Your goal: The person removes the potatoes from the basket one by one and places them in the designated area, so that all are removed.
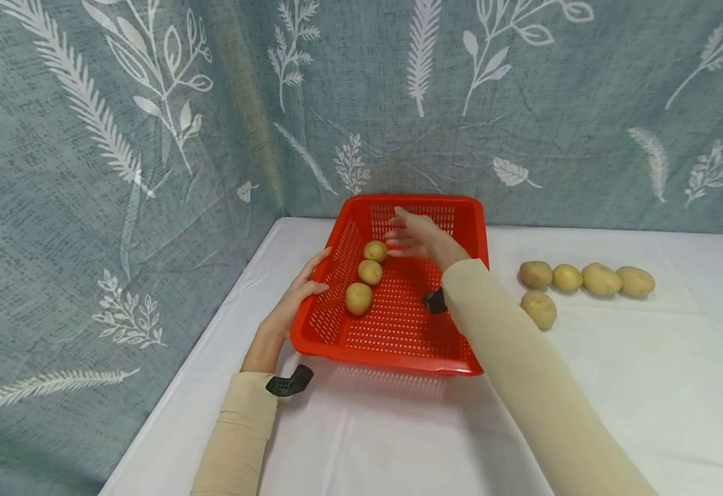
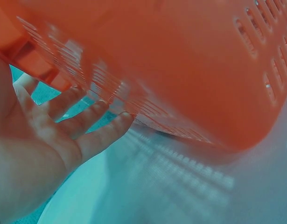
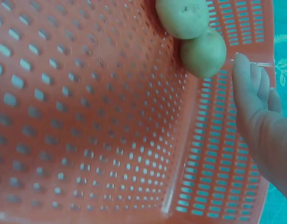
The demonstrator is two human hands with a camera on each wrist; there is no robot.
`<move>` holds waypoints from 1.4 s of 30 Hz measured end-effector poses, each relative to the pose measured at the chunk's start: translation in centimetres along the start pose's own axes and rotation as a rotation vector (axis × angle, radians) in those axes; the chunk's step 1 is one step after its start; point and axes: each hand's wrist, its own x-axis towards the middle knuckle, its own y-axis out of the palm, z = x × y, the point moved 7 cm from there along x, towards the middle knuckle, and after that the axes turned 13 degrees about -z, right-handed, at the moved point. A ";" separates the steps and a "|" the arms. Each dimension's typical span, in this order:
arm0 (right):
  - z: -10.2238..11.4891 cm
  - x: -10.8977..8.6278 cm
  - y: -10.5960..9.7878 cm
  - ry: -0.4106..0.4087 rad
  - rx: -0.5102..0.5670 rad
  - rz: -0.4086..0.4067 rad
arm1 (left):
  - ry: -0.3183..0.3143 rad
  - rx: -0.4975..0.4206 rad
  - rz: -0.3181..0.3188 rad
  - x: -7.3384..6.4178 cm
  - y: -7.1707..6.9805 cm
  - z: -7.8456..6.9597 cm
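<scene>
A red perforated plastic basket (image 1: 392,355) sits on the white-covered table with three potatoes (image 1: 358,299) in a row along its left inner side. My left hand (image 1: 293,300) grips the basket's left rim, thumb over the edge. In the left wrist view, its fingers (image 2: 94,140) lie against the slotted outer wall. Inside the basket's far part hovers my right hand (image 1: 420,238), its fingers extended and nothing held. The farthest potato (image 3: 204,53) is close to its fingertips in the right wrist view.
To the right of the basket, several potatoes (image 1: 601,280) lie in a row on the white tablecloth (image 1: 646,386), with a single potato (image 1: 539,309) in front of them. A green-grey curtain (image 1: 361,103) with white leaf patterns hangs behind and to the left.
</scene>
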 end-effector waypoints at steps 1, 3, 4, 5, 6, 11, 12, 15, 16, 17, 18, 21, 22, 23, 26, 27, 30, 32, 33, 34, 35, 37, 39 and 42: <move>-0.1 0.0 0.1 -0.002 0.002 0.004 | 0.002 0.000 -0.002 0.0 0.0 0.0; -0.3 0.0 0.3 0.005 0.007 0.006 | 0.002 -0.004 -0.001 0.0 0.0 0.0; -0.3 0.0 0.4 0.009 0.007 0.006 | 0.002 -0.005 0.001 0.0 0.0 0.0; -0.5 0.0 0.4 0.014 0.012 0.005 | 0.002 -0.006 0.002 -0.1 0.1 0.0; -0.5 0.1 0.5 0.018 0.014 0.004 | 0.001 -0.006 0.003 -0.1 0.1 0.0; -0.9 0.4 0.5 0.022 0.014 -0.005 | 0.002 0.003 -0.002 -0.1 0.0 0.0; -0.9 0.5 0.4 0.023 0.010 -0.011 | 0.004 0.006 -0.004 -0.1 0.0 -0.1; -1.1 0.9 -0.1 0.028 -0.006 -0.044 | 0.010 0.011 -0.004 0.0 0.0 -0.2; -1.2 1.0 -0.2 0.029 -0.012 -0.060 | 0.011 0.011 -0.004 0.0 -0.1 -0.2; -1.2 1.1 -0.4 0.029 -0.019 -0.074 | 0.012 0.011 -0.006 0.0 -0.1 -0.2; -1.3 1.1 -0.4 0.028 -0.019 -0.086 | 0.013 0.011 -0.006 0.0 -0.1 -0.2; -1.4 1.2 -0.6 0.027 -0.017 -0.120 | 0.010 0.010 -0.005 -0.1 -0.1 -0.2; -1.5 1.2 -0.6 0.027 -0.018 -0.119 | 0.008 0.011 -0.003 -0.1 -0.1 -0.2; -1.6 1.1 -0.5 0.026 -0.022 -0.115 | 0.006 0.011 -0.003 -0.1 -0.1 -0.1; -1.9 1.2 -0.2 0.031 -0.046 -0.088 | 0.003 0.013 -0.002 -0.1 0.0 -0.1; -2.0 1.2 -0.1 0.030 -0.064 -0.077 | 0.005 0.012 -0.001 -0.1 0.1 -0.1; -2.3 1.4 0.3 0.029 -0.109 -0.066 | 0.012 0.008 -0.001 -0.1 0.1 -0.1; -2.5 1.5 0.5 0.024 -0.139 -0.064 | 0.015 0.006 -0.001 -0.1 0.1 -0.1; -2.5 1.6 0.6 0.023 -0.147 -0.060 | 0.016 0.007 -0.001 -0.1 0.1 -0.1; -2.6 1.6 0.8 0.024 -0.153 -0.057 | 0.016 0.008 -0.004 -0.1 0.1 -0.1; -2.7 1.7 0.9 0.024 -0.162 -0.052 | 0.015 0.009 -0.005 -0.1 0.1 -0.1; -2.8 1.7 1.2 0.023 -0.177 -0.043 | 0.012 0.011 -0.005 -0.1 0.1 -0.1; -2.9 1.8 1.6 0.016 -0.194 -0.033 | 0.008 0.013 -0.005 -0.1 0.1 0.0; -2.9 1.9 2.2 -0.007 -0.227 -0.009 | 0.004 0.011 -0.007 -0.1 0.0 0.0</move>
